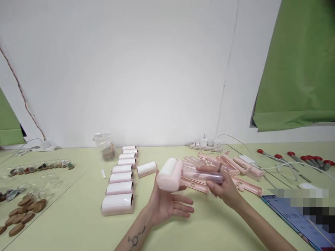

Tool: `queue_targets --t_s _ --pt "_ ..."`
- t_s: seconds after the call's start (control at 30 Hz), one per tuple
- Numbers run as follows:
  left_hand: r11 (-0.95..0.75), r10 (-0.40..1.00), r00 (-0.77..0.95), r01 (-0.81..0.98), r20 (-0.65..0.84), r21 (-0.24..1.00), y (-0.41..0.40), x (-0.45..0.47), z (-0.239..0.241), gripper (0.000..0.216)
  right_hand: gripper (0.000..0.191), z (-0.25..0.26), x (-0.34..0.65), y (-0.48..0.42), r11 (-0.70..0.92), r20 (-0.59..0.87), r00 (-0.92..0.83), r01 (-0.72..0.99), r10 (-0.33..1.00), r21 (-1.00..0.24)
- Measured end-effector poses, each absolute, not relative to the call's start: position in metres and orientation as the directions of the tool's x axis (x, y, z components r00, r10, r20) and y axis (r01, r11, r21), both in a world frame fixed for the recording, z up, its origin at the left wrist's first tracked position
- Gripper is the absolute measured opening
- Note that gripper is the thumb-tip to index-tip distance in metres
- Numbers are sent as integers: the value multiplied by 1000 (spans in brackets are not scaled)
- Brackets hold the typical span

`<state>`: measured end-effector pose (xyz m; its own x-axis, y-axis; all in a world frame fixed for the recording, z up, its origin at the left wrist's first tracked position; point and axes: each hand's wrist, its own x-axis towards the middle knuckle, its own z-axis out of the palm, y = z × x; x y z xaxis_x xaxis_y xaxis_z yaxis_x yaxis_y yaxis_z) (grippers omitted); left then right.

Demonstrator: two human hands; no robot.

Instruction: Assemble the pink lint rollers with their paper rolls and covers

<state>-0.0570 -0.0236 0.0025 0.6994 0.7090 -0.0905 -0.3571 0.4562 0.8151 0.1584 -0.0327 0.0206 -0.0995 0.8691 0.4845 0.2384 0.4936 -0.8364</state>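
A lint roller, with a white roll in a pale pink case, is held up over the middle of the table. My right hand is closed around its handle, which looks clear and pinkish. Under the roller head, my left hand has its fingers spread, palm up, with the thumb at the case's left side; I cannot tell whether it touches. Behind and right of my right hand lie loose pink plastic handle parts. Left of my hands, several white rolls in pink cases form a column, and one white roll sits apart.
A phone lies at the right edge, near red-handled screwdrivers and white cables. A power strip is against the wall. At left are a plastic bag, cork pieces and small glass domes.
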Motion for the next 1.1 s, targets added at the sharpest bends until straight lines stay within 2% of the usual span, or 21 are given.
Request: queue_targets --t_s 0.03,0.1,0.2,0.33,0.43,0.5,0.57,0.63,0.7,0.8,0.9,1.0,1.1 --pt "527 675 732 -391 -92 755 -22 -53 2 65 31 16 156 -33 481 458 -149 223 876 -848" --pt "541 730 671 -457 -125 706 -18 -48 -3 48 32 7 149 -34 435 406 -186 154 895 -887" --pt "490 813 551 -475 -187 731 -20 -43 -14 32 31 -4 132 -38 292 287 -111 33 951 -956" --pt "402 863 476 -448 -167 799 -37 -35 -23 36 31 -11 118 -46 100 101 -24 -34 995 -994" --pt "410 849 491 -379 -195 830 -44 -33 -21 35 28 -15 117 -48 84 92 -58 -131 994 -988" --pt "428 830 515 -346 -213 835 -45 -36 -19 34 26 -16 120 -48 108 118 -66 -134 991 -985" --pt "475 744 627 -250 -233 843 -46 -42 -17 37 28 -16 126 -46 115 119 -80 -53 990 -992" --pt "513 597 761 -119 -254 850 -48 -49 -16 43 31 -10 134 -43 105 100 -98 52 990 -993" --pt "509 513 821 -56 -250 859 -49 -53 -17 52 34 -1 147 -38 99 91 -69 129 993 -987" --pt "476 636 747 -182 -193 861 -48 -51 -23 49 32 17 173 -22 129 156 73 285 985 -950" --pt "502 736 647 -323 -200 803 -45 -47 -27 36 27 26 202 3 136 280 220 506 935 -852" --pt "495 778 592 -372 -210 786 -46 -44 -28 31 21 22 226 25 70 342 261 696 903 -715" --pt "356 849 510 -362 -137 862 -47 -41 -29 35 27 11 237 34 6 345 257 795 903 -607"
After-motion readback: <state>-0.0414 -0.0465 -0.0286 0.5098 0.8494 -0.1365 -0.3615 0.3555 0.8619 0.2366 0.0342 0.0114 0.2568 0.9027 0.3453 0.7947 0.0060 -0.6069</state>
